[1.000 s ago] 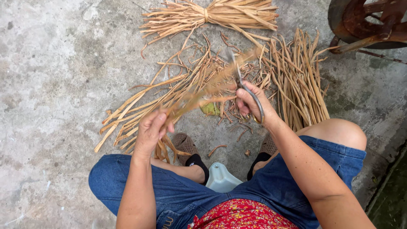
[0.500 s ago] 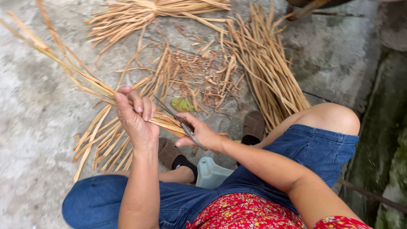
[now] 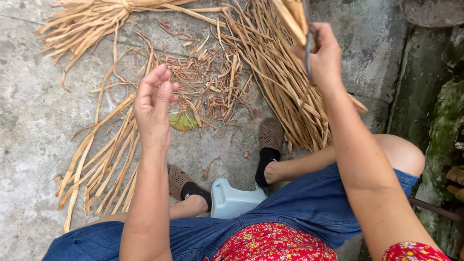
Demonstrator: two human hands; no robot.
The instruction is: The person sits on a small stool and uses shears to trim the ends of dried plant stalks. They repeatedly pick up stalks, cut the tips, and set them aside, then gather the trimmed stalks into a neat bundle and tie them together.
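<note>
My right hand (image 3: 323, 54) is closed around a thin grey metal blade (image 3: 309, 53) and a tan dried fibre strip (image 3: 290, 19), raised above the loose heap of pale dried strips (image 3: 280, 92) on the concrete floor (image 3: 29, 121). My left hand (image 3: 153, 104) hangs open and empty, left of that heap.

Just one head cam, looking steeply down, pretty close above the pale blue plastic stool (image 3: 232, 199) on grey concrete ground (image 3: 29, 116).

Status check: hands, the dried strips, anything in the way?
Left hand raised, fingers loose, empty. Right hand shut on dry strips plus a thin metal blade. Loose strips and scraps on the concrete floor; nothing between the hands.
</note>
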